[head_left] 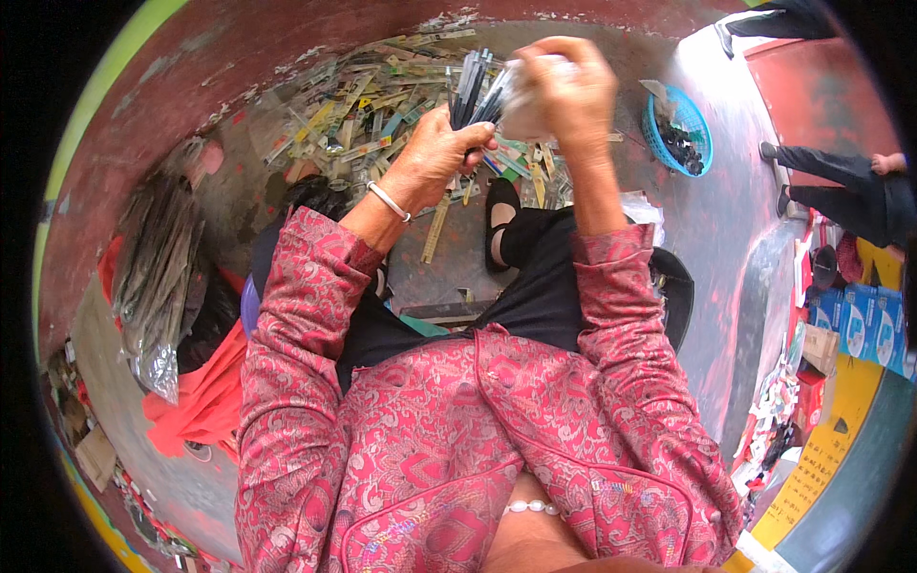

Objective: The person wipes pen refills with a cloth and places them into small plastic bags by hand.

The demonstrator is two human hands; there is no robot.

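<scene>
My left hand (432, 158), with a white bangle at its wrist, is closed round a bundle of thin dark sticks (467, 94) that look like pens or pen refills. They stand up out of the fist, several with grey or bluish ends. Right beside it, my right hand (576, 95) is raised and slightly blurred. Its fingers are closed on a whitish, see-through crumpled plastic bag (525, 107), which touches or overlaps the bundle's right side. Where the bag ends and the sticks begin is smeared.
A wide heap of plastic rulers (377, 105) covers the floor ahead. To the right stands a blue basket (704, 143) with dark pieces inside. Dark plastic bags (158, 258) and red cloth (205, 392) lie at left. Another person's legs (831, 181) show at far right.
</scene>
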